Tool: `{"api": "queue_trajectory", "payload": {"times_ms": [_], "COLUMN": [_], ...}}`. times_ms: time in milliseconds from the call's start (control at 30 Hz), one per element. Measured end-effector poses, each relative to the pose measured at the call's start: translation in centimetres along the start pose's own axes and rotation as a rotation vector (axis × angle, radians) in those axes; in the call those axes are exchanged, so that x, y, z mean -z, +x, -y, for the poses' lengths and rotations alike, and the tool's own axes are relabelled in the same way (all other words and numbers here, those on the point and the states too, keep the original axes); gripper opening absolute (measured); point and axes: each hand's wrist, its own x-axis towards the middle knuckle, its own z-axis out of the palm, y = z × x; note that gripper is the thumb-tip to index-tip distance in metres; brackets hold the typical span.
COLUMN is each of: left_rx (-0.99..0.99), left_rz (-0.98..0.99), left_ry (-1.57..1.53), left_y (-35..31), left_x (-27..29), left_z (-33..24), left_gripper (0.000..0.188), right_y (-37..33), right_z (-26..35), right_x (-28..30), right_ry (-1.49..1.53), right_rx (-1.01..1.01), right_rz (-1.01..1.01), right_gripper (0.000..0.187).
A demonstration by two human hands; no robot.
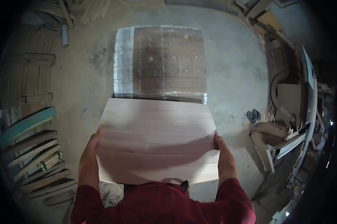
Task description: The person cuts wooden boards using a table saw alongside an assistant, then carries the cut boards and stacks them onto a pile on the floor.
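A wide, pale wooden board (157, 121) spans the space before my body, tilted toward me. Along its near side runs a step-like edge, with a second pale board surface (157, 166) below it; whether these are separate pieces I cannot tell. My left hand (95, 137) grips the left edge, its fingers mostly hidden beneath. On the opposite edge, my right hand (220, 140) is closed the same way, thumb near the top face. Just beyond the board's far edge is a low brown platform (176, 63) with whitish, worn patches.
Leaning wood pieces and a teal-edged board (30, 125) line the left side. Dark slippers (253, 116) lie on the concrete floor (235, 67) at right. Farther right stand a curved hose (276, 87), wood scraps and a long machine edge (308, 130).
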Motion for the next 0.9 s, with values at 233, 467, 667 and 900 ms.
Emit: {"api": "queue_trajectory", "payload": {"times_ms": [233,467,667,900], "left_rx": [-0.1,-0.21,-0.059,-0.11], "left_rz": [0.139,0.007,0.267,-0.033], "left_ry": [0.146,0.049,-0.142,-0.294], "left_y": [6.2,8.6,11.1,14.8], "left_x": [-2.6,-3.6,-2.4,-4.7], "left_z": [3.0,2.9,-2.1,-14.0], "left_gripper": [0.112,0.104,0.104,0.111], "right_y": [0.5,0.5,3.1,11.4], "right_z": [-0.8,3.1,8.6,17.6], "right_x": [-3.5,-1.1,2.1,5.0], "right_ry": [-0.119,-0.269,0.063,0.095], "right_rx": [-0.217,-0.122,-0.143,0.045], "right_rz": [0.126,0.097,0.081,-0.16], "right_gripper": [0.1,0.094,0.096,0.107]}}
